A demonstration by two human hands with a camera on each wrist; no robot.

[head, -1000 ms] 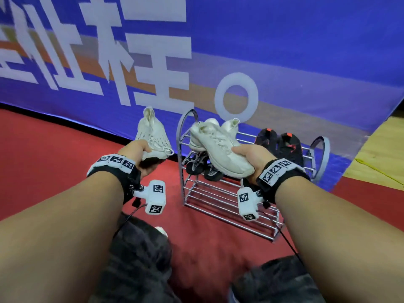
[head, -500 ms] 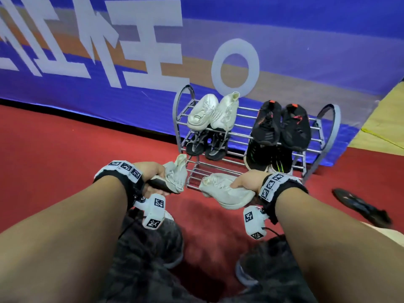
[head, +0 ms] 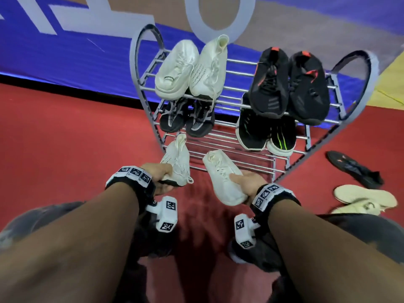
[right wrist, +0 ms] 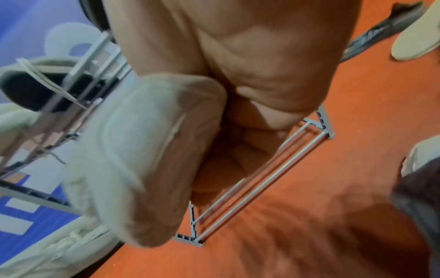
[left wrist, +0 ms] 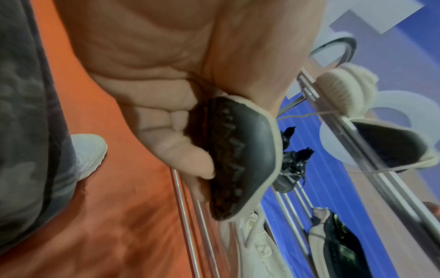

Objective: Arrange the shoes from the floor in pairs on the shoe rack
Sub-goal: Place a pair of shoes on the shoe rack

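Before the shoe rack (head: pixel 258 165), each hand grips one white knit sneaker.
Left hand (head: pixel 160 178) fingers curl under a black ridged sole (left wrist: pixel 240 156); right hand (head: pixel 244 182) fingers, partly hidden, wrap the other toe (right wrist: pixel 142 159).

Not much here can actually be read. The blue banner (head: pixel 65 51) behind the shoe rack (head: pixel 240 136) carries big pale characters, cut off at the top edge, of which only a round ring shape (head: pixel 247 16) is plain. The bands on both wrists and the white blocks (head: pixel 167 213) under them bear black-and-white square code markers, with no letters or numbers.
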